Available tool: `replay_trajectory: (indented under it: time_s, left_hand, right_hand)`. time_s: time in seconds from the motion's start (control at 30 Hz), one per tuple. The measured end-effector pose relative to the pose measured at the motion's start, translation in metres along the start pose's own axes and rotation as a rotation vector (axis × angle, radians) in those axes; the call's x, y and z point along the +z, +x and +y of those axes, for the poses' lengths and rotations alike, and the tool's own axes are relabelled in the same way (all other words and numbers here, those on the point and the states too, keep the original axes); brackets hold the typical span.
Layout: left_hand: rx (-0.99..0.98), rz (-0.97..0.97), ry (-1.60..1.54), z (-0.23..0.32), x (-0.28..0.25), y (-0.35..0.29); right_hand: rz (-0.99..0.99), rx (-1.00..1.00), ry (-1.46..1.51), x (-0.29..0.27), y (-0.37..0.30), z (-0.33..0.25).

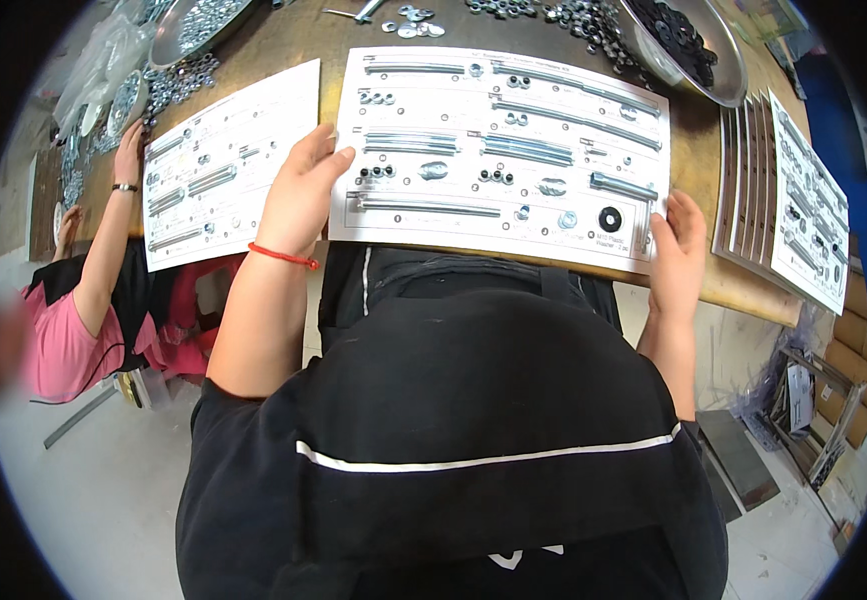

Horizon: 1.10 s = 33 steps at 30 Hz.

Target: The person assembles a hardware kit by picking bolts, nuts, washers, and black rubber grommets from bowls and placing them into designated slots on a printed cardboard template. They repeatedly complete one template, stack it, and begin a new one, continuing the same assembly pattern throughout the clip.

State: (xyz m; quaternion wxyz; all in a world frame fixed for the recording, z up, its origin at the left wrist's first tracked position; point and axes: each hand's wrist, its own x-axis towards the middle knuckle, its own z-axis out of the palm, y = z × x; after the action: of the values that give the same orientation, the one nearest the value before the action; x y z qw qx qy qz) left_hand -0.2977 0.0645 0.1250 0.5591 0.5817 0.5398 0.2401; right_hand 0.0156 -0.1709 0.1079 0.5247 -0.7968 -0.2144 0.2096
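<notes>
A white hardware card point(413, 226) lies in front of me at the table's near edge, its lower edge slightly over it. Rows of bolts, nuts, sleeves and a black washer point(609, 219) show on its face; whether some are only printed, I cannot tell. My left hand point(296, 195), with a red cord at the wrist, grips the card's left edge, thumb toward its face. At the lower right corner, my right hand point(681, 250) pinches the opposite edge, its fingers partly behind the card.
A stack of similar cards point(811, 215) stands at the right. Left, a co-worker's hand point(128, 160) touches another card point(233, 165). Behind are a metal bowl of black parts point(688, 45), loose nuts point(593, 25), washers point(413, 22), a bowl of small hardware point(198, 25) and a plastic bag point(108, 65).
</notes>
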Motion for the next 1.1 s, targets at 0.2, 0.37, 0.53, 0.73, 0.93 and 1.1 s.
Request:
replay_trajectory:
  time_s: [0.2, 0.37, 0.53, 0.73, 0.93, 1.1]
  left_hand:
    - [-0.178, -0.046, -0.338, 0.002, -0.008, 0.019]
    - [-0.175, -0.005, -0.333, -0.011, 0.000, 0.029]
    - [-0.143, -0.032, -0.411, 0.000, 0.000, 0.021]
    - [-0.111, -0.084, -0.565, -0.004, -0.026, 0.010]
    - [-0.002, -0.232, -0.652, 0.016, -0.070, -0.008]
    - [0.100, -0.318, -0.563, 0.062, -0.075, -0.016]
  right_hand:
    - [0.005, 0.127, 0.336, -0.010, 0.015, 0.005]
    - [0.042, 0.156, 0.499, -0.008, 0.017, 0.003]
    - [0.072, 0.173, 0.554, -0.009, 0.010, -0.009]
    - [0.023, 0.104, 0.571, -0.008, -0.010, -0.024]
    - [-0.079, 0.051, 0.647, -0.015, -0.029, -0.068]
    - [-0.064, -0.060, 0.577, -0.042, -0.028, -0.095]
